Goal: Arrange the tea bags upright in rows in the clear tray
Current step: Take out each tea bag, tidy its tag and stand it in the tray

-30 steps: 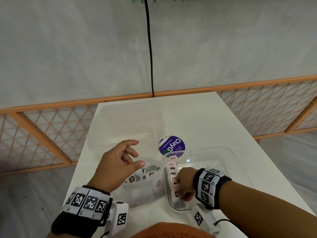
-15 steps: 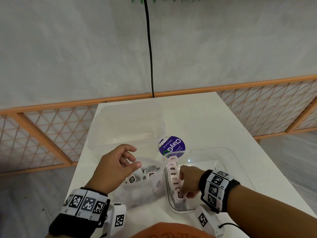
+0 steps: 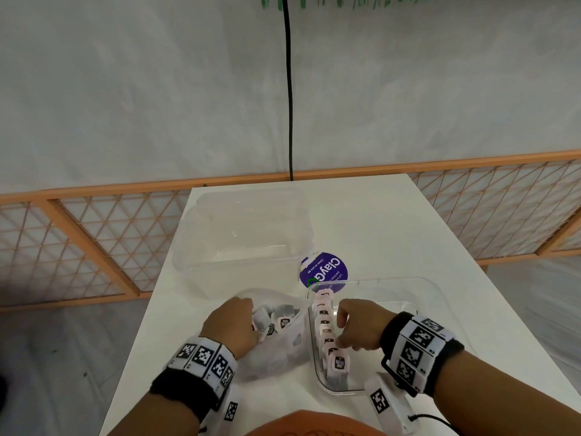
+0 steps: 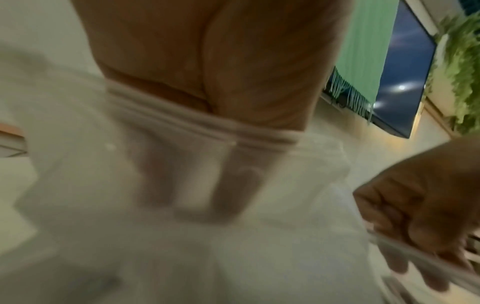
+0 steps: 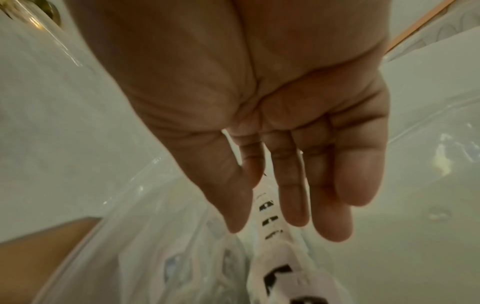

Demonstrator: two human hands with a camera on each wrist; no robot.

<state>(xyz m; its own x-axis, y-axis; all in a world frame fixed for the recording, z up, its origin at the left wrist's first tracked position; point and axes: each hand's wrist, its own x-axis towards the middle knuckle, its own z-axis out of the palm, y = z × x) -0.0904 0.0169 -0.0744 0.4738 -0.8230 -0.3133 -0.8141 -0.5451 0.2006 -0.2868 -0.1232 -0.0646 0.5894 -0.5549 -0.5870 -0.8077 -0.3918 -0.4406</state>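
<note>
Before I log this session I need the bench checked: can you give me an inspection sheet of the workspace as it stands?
Surface: white table, bare at the far right.
Job's things: clear tray holds one row of tea bags upright along its left wall; more loose in the plastic bag.
Clutter: empty clear tub; purple round label.
Hands: left hand reaches into the bag, fingers hidden; right hand, fingers extended, against the row.
Cables: black cable down the wall; thin wire by the right wrist.
Surroundings: grey wall, orange lattice railing.
</note>
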